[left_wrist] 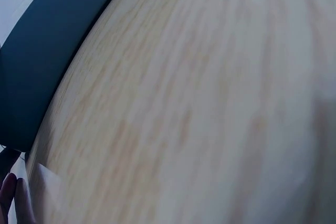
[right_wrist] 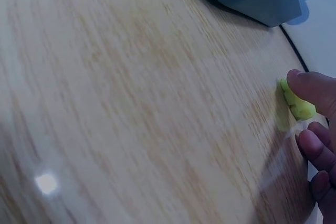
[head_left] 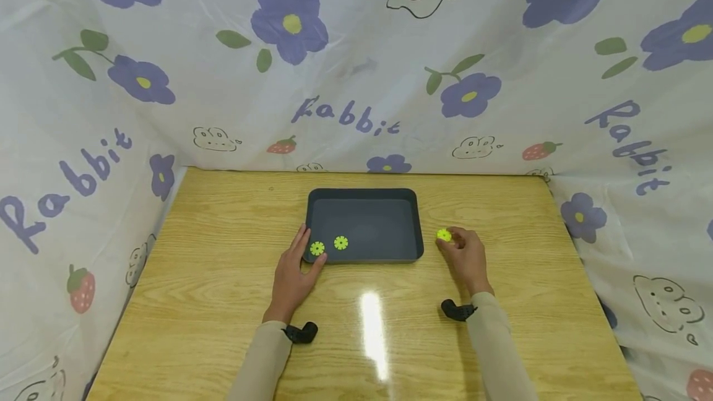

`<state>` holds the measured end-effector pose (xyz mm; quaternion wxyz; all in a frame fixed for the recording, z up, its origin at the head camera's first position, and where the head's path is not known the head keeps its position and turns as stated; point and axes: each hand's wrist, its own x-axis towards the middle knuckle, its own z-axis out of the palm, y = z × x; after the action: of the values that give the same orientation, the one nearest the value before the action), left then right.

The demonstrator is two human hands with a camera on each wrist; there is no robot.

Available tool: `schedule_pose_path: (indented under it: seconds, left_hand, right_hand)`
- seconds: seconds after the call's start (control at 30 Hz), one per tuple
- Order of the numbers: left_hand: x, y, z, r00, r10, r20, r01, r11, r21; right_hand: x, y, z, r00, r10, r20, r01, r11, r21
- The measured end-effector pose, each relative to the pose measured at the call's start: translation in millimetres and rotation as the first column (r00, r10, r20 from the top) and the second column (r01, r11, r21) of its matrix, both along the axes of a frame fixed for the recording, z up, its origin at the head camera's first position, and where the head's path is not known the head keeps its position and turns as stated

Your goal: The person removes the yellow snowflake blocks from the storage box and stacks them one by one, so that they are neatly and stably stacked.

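A dark grey rectangular tray [head_left: 370, 228] lies on the table. My left hand [head_left: 292, 277] rests at its near left corner, fingers along the left side and thumb by the front rim; in the left wrist view its fingertips [left_wrist: 22, 198] show low beside the tray wall [left_wrist: 47, 51]. Inside the tray are two yellow-green notched discs, one disc [head_left: 317, 249] near my thumb and another disc [head_left: 341, 242] just right of it. To the tray's right, my right hand [head_left: 466, 258] pinches a third notched disc [head_left: 444, 235] between thumb and fingers, close over the wood in the right wrist view.
The table [head_left: 211, 302] has a light wood-grain top, with a bright glare streak in front of the tray. Printed cloth [head_left: 356, 67] with flowers and rabbits walls off the back and both sides. A black wrist-camera mount [head_left: 458, 310] sticks inward from each wrist.
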<state>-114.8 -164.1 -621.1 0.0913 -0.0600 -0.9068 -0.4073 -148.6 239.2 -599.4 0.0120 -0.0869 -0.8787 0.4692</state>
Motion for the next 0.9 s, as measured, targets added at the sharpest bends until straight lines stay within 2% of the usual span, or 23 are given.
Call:
schedule_pose_path:
  seconds: [0.17,0.3,0.4,0.53,0.67,0.8,0.9]
  left_hand:
    - [-0.3,-0.8,-0.8,1.000,-0.001,-0.001,0.001,1.000,-0.005]
    - [0.0,-1.2,-1.8,1.000,-0.001,0.003,0.001,1.000,0.000]
    - [0.3,-0.5,-2.0,1.000,-0.001,0.004,0.001,1.000,0.012]
    - [-0.8,-2.1,-1.5,1.000,-0.008,0.001,0.008,1.000,0.010]
    - [-1.3,-2.9,-0.7,1.000,-0.007,0.001,0.007,1.000,0.007]
    - [-1.3,-3.6,-0.7,1.000,-0.010,0.017,0.010,1.000,0.013]
    - [-1.1,-4.5,-1.9,1.000,-0.017,0.018,0.017,1.000,0.012]
  right_hand:
    - [-1.8,-3.4,5.2,1.000,-0.019,-0.015,0.019,1.000,0.014]
    - [-6.1,-13.3,16.1,0.995,-0.023,-0.095,0.027,0.999,0.038]
    - [-12.8,-27.9,28.9,0.985,0.024,-0.169,-0.017,0.999,0.043]
    - [-24.7,-62.3,43.4,0.960,0.152,-0.236,-0.147,0.988,0.040]
    - [-32.9,-105.5,44.3,0.923,0.309,-0.228,-0.299,0.951,0.078]
    - [-35.3,-146.9,36.4,0.886,0.446,-0.124,-0.431,0.893,0.132]
    - [-35.5,-171.1,30.8,0.855,0.516,-0.054,-0.502,0.848,0.169]
